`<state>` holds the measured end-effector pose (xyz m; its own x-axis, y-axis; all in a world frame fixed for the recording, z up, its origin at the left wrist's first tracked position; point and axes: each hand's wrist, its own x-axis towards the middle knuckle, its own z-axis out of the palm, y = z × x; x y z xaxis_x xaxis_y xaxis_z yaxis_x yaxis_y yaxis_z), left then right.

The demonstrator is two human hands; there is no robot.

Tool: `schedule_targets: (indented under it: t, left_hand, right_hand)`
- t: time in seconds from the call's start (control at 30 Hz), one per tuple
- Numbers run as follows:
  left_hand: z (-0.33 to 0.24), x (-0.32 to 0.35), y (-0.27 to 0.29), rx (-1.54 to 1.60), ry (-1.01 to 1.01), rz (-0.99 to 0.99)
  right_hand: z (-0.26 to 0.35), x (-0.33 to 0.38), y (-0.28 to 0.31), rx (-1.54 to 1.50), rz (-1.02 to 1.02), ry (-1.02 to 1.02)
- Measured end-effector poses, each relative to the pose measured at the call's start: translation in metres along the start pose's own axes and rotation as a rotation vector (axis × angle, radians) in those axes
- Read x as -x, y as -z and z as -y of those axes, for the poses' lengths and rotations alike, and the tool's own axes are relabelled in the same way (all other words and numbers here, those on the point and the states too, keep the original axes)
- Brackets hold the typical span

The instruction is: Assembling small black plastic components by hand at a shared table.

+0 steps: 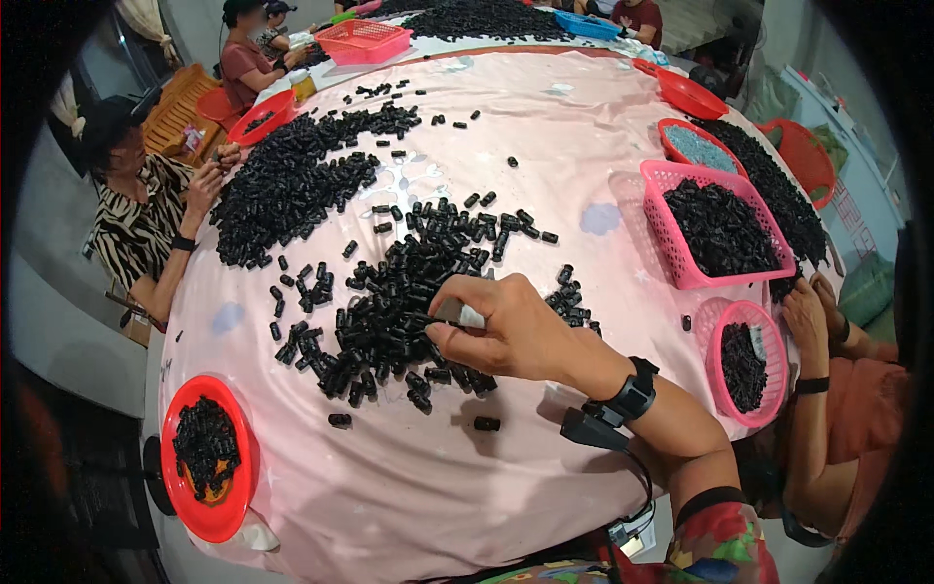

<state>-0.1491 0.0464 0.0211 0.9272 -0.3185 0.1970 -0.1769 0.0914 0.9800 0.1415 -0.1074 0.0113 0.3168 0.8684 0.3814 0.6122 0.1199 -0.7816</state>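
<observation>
Right hand [506, 326] over the near pile of small black cylinders [389, 311] in the middle of the pink-covered counter [438, 487], fingers pinched together on a small black piece at the pile's right edge; left hand out of sight. Bare pink cloth between the pile and the near counter edge, with only two stray cylinders there and a red bowl [207, 472] of black pieces at the left rim. Pink baskets [720, 229] and another person's hands along the right edge.
</observation>
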Motion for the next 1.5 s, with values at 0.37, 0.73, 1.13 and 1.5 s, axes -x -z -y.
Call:
schedule_targets:
  t: [0.37,0.73,1.13,1.5]
  left_hand:
    - [-0.044,-0.032,-0.021,-0.090,0.086,-0.452]
    - [0.038,-0.133,0.035,0.361,0.139,-0.780]
    - [0.083,-0.127,0.047,0.729,0.144,-0.577]
    - [0.086,-0.132,0.038,0.653,0.145,-0.569]
  right_hand:
    - [0.022,0.006,0.011,-0.073,0.018,-0.029]
    - [0.011,0.002,-0.005,-0.086,-0.013,-0.082]
    - [-0.008,0.000,-0.011,0.133,-0.008,-0.094]
    - [-0.018,0.002,-0.014,0.355,0.100,-0.011]
